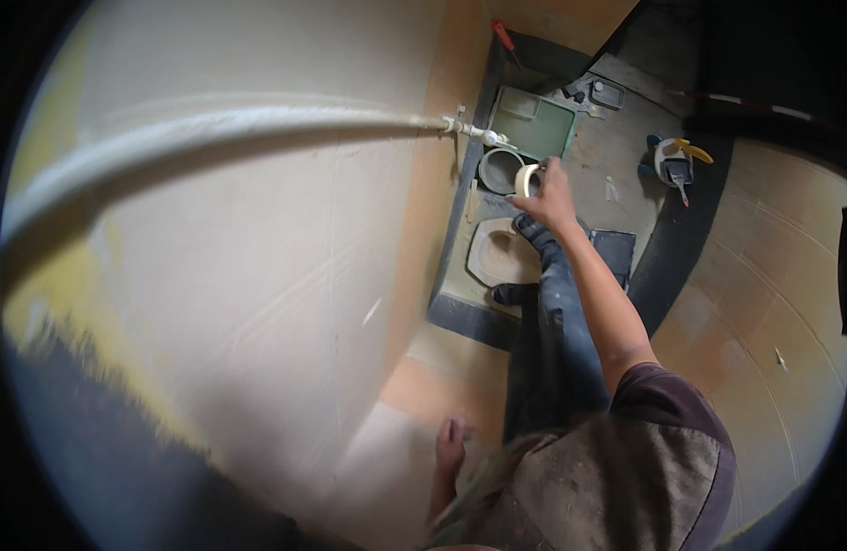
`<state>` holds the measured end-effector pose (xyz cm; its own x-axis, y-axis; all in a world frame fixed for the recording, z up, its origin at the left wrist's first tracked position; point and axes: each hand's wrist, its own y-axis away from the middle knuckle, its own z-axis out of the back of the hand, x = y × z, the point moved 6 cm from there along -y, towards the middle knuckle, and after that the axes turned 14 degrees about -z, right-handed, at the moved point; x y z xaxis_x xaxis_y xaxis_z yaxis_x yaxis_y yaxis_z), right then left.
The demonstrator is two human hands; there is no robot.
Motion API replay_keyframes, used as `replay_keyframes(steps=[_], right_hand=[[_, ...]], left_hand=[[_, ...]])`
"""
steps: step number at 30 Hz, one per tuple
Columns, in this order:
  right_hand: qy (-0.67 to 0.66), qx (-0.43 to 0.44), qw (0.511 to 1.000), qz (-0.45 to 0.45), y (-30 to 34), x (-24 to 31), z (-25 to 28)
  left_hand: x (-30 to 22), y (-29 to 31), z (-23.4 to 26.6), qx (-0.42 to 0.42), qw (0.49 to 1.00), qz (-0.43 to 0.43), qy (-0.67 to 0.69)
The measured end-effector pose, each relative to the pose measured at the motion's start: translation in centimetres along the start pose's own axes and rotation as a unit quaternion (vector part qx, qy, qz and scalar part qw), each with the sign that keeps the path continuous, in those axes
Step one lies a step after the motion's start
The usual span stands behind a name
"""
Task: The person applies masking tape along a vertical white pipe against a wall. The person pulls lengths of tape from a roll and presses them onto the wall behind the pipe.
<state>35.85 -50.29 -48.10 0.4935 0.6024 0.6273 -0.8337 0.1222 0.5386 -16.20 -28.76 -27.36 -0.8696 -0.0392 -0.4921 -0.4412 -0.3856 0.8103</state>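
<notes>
Cream-coloured and ring-shaped, a roll of tape [521,182] is gripped between the thumb and fingers of a person's right hand [554,191], held up just to the right of a round grey bucket [483,171], the bare arm stretched out from a dark short sleeve [673,397]. Well below the bucket, near a pale wall [286,239], the left hand [452,443] hangs with its fingers partly curled; whether they hold anything cannot be told. Just above the bucket lies a green tray [556,130], while a white pipe [286,118] runs along the wall and ends in a fitting at the bucket's upper left. Below the bucket is a pale, angular-rimmed basin [478,254], with a sandalled foot [536,231] beside it and the legs of worn blue jeans [561,308] to the lower right. A flat dark tray [614,253] lies farther to the bucket's lower right. Well to its right stands a white container [663,151] bearing a brush-like tool [679,176] and a yellow-handled tool [695,151]; well above the bucket, a red-handled tool [503,35] leans in a corner.
</notes>
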Motion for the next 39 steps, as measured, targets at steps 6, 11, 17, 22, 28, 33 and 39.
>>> replay_keyframes(steps=[6,11,17,22,28,33,39], right_hand=[[-0.042,0.175,0.917,0.357,18.1,17.9,11.2],[0.087,0.185,0.752,0.626,34.9,28.6,17.6],[-0.159,0.103,0.757,0.625,42.1,31.8,27.6],[-0.347,0.157,0.796,0.471,43.6,30.4,29.3],[-0.308,0.331,0.781,0.431,48.6,33.1,26.4],[-0.259,0.410,0.803,0.347,52.3,34.4,24.0],[-0.344,0.439,0.766,0.319,52.5,33.7,21.2]], left_hand=[[-19.5,-2.1,-1.5,0.006,0.955,-0.210,0.208],[-37.5,6.2,-0.8,0.106,0.822,-0.445,0.340],[-39.0,16.8,5.4,0.020,0.769,-0.611,0.188],[-38.5,21.8,8.3,-0.025,0.608,-0.784,0.124],[-37.7,25.9,10.2,-0.139,0.517,-0.842,-0.069],[-35.6,27.5,10.8,-0.242,0.444,-0.814,-0.287],[-32.5,25.1,15.1,-0.333,0.487,-0.808,0.018]])
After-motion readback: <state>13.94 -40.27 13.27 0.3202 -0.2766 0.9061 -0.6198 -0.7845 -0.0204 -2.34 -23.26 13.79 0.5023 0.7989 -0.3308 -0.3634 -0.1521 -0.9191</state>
